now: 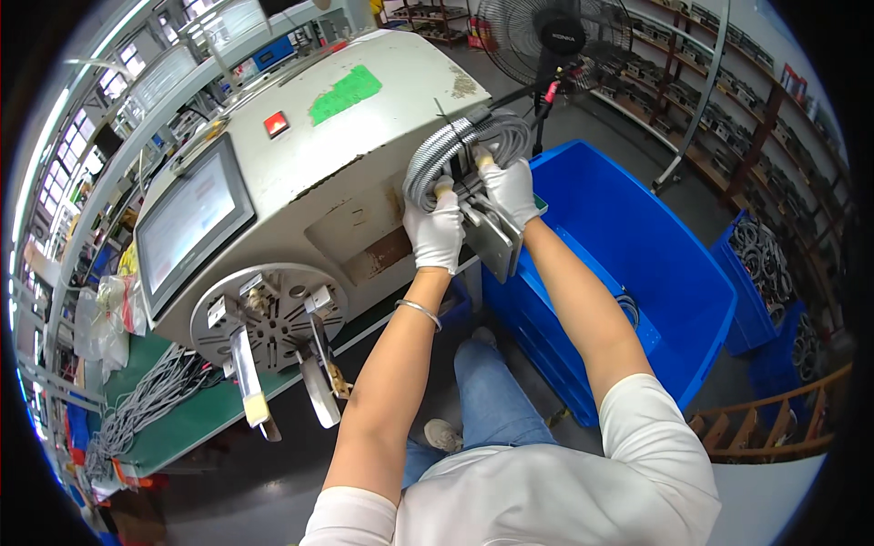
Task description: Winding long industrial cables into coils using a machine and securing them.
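Note:
A thick coil of silvery-grey cable [430, 156] is up in front of me at the right end of a white machine [401, 82]. My left hand [435, 235], in a white glove with bare fingertips, is closed on the coil's near left side. Gloved the same way, my right hand [510, 191] grips the near right side. A thin dark tie [446, 114] sticks up from the coil's top. Flat grey metal plates [492, 241] jut toward me below the coil, between my hands. The fingers' undersides are hidden.
A large blue bin [637, 246] stands to the right, with a small coil [628, 309] inside. Left are a touchscreen [196, 223] and a round slotted disc [269, 318] with protruding arms. Grey cables [150, 400] lie on a green bench. A fan [560, 36] stands behind.

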`<state>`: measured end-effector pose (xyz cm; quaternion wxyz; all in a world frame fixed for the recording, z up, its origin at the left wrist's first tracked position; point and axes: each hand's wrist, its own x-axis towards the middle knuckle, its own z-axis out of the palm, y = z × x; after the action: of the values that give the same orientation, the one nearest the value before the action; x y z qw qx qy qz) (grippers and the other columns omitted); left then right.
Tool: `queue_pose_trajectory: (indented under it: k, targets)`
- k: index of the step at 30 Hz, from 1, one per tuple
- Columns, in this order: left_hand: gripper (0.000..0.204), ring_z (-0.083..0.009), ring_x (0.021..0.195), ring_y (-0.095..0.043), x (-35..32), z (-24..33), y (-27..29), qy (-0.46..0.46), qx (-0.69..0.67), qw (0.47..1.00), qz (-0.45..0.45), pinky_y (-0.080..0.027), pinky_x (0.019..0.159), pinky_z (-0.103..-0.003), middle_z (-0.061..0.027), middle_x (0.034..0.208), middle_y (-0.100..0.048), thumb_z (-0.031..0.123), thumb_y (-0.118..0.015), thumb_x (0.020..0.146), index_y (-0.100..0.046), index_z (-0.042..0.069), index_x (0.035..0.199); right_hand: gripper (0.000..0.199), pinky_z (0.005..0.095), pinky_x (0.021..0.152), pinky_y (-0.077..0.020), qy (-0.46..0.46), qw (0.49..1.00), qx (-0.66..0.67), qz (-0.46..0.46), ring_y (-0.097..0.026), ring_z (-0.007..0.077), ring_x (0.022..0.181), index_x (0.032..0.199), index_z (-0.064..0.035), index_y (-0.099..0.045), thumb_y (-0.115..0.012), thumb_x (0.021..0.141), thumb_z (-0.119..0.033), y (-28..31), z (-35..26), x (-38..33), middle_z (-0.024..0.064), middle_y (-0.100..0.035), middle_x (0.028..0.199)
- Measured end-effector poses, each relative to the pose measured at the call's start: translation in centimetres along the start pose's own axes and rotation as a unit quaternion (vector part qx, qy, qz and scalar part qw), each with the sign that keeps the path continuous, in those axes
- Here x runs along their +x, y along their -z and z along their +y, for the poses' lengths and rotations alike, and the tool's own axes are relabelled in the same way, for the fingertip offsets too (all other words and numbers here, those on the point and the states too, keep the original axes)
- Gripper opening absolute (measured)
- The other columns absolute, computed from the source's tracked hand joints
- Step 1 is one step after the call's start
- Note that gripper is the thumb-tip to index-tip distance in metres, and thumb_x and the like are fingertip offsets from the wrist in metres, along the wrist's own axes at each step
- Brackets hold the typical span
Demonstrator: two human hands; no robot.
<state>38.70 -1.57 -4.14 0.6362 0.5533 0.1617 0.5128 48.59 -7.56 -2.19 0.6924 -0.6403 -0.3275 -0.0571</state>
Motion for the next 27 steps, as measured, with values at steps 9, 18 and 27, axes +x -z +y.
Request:
queue_pose_trajectory:
  k: [9,18,27]
  targets:
    - [0.034,-0.04,0.073,-0.063,-7.4,5.6,3.2,-0.211,0.256,0.933,-0.138,-0.052,0.065,-0.044,-0.0208,0.076,-0.063,0.015,-0.075,0.071,-0.051,0.006,0.093,0.048,0.0313,0.085,-0.0504,0.07,0.991,-0.012,-0.111,-0.061,0.0203,0.098,0.121,0.0001,-0.056,-0.062,0.074,-0.001,11.1,-8.5,-5.8,0.0131,-0.062,0.115]
    - [0.028,-0.0133,0.041,-0.043,-16.2,1.9,9.6,0.428,0.089,0.767,-0.47,-0.035,0.039,-0.029,-0.0034,0.053,-0.048,0.027,-0.063,0.083,-0.054,0.005,0.069,0.025,0.0303,0.029,-0.0313,-0.35,0.851,0.265,-0.288,-0.035,0.0113,0.031,0.107,-0.0035,-0.056,-0.057,0.091,-0.023,17.1,-0.4,-17.4,-0.0006,-0.047,0.056]
    - [0.053,-0.0269,0.072,-0.063,-19.5,1.8,15.6,0.338,0.197,0.802,-0.451,-0.051,0.065,-0.036,-0.0139,0.076,-0.06,0.05,-0.065,0.079,-0.056,0.003,0.102,0.016,0.0245,0.029,-0.0195,-0.529,0.802,0.092,-0.262,-0.025,0.0075,0.03,0.099,-0.0082,-0.06,-0.058,0.091,-0.022,17.6,0.2,-17.4,-0.0047,-0.033,0.047]
